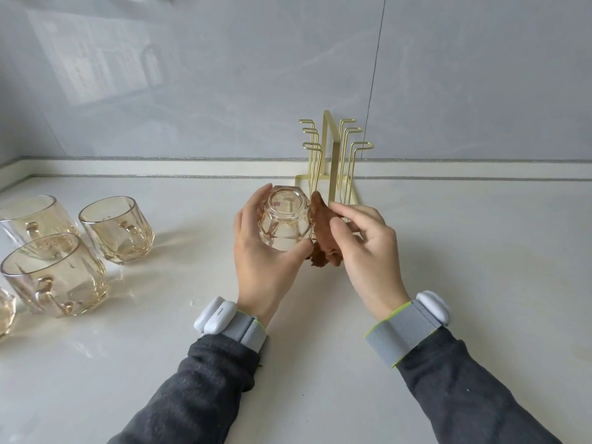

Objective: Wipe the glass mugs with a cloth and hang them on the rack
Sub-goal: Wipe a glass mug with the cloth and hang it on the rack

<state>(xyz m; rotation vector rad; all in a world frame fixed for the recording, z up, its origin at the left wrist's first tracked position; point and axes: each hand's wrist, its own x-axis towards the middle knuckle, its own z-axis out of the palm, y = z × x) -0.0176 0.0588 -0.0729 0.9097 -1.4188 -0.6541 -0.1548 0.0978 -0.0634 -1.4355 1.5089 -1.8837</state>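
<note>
While left hand (266,251) holds it, mug (286,219) tilts base-up.

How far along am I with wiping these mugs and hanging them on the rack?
Done: nothing yet, the gold rack has no mug on its hooks. In hand: your left hand holds one mug, base toward you, while your right hand holds the brown cloth against its side. Left: three more mugs stand on the counter, plus part of another glass at the left edge.
</note>
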